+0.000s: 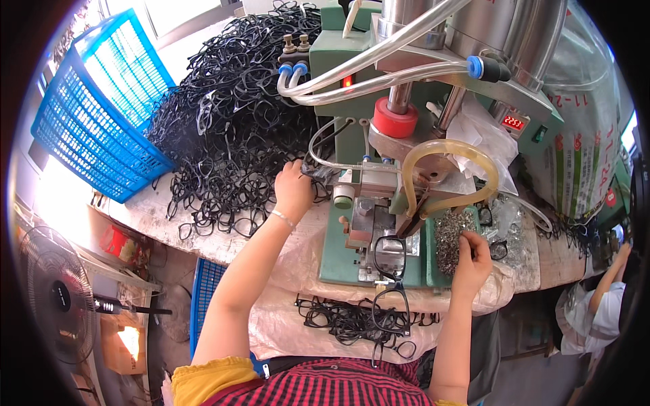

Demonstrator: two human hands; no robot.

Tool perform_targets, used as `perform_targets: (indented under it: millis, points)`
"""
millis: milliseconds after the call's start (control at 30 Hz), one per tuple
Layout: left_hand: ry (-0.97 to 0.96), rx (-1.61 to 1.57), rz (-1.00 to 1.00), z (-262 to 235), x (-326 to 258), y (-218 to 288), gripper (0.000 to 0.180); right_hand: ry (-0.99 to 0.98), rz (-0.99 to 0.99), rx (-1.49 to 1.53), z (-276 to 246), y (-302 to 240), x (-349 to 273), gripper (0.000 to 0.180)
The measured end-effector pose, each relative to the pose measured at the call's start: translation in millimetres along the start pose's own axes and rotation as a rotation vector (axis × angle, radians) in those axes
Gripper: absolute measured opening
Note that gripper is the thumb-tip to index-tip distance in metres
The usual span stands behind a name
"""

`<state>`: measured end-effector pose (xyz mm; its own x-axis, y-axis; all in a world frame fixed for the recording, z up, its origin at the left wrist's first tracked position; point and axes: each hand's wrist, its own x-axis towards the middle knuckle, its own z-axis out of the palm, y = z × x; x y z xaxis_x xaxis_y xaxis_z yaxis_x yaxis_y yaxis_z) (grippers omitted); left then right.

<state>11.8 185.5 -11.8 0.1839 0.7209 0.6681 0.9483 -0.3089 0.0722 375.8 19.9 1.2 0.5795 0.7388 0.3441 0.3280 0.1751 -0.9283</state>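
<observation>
While the left hand (293,189) is placed at the edge of a big pile of dark eyeglass frames (237,101), the right hand (474,260) is above a green tray (429,265) with many small metal pieces (447,237). The fingers of the left hand are bent beside a dark frame (319,172) at the side of the pile; if they are clamped on it, I cannot tell. The fingers of the right hand are curled, with the tips down at the pieces, but whether they are together on one of them is too small to see.

One pair of glasses (392,278) stands at the front of the green machine (332,267), with one rim over the metal fixture and the other hanging past the front edge, above the loose frames (345,318) on the covered lap. Because this lower rim sticks out freely, I think a passing forearm could push it out of its place. The frames in the pile lie tangled, so pulling one quickly might drag its neighbours toward the machine or off the counter (149,210). The metal pieces are tiny and mixed, therefore the fingers could take two, or lose one into the fixture. The curved yellowish hose (487,172) passes near the tray, and a careless wrist might catch it
</observation>
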Motion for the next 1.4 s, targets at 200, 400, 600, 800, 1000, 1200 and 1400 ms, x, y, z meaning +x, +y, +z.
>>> perform_targets:
  millis: [200, 400, 600, 800, 1000, 1200, 1400]
  points:
    - [0.053, -0.324, -0.148, 9, -18, -24, 0.014, 0.071, 0.089, -0.011, -54, 5, -33, 0.012]
    - [0.199, -1.381, -0.801, -75, 18, -5, 0.018, -0.164, -0.145, -0.073, -22, -69, -30, 0.010]
    - [0.286, -1.278, -0.769, -58, -72, 14, 0.019, -0.239, -0.394, 0.047, 53, -84, -17, 0.018]
    - [0.273, -1.612, -0.771, -128, -56, 74, 0.016, -0.318, -0.131, 0.298, 59, -93, -28, 0.039]
    - [0.298, -1.407, -0.076, -187, 8, 122, 0.016, -0.393, -0.054, 0.499, 64, -101, -31, 0.043]
    - [0.277, -1.484, -0.171, -190, 17, 123, 0.018, -0.327, 0.019, 0.620, 71, -104, -36, 0.044]
    - [0.243, -1.450, -0.178, -191, 17, 123, 0.018, -0.301, 0.017, 0.650, 73, -97, -39, 0.050]
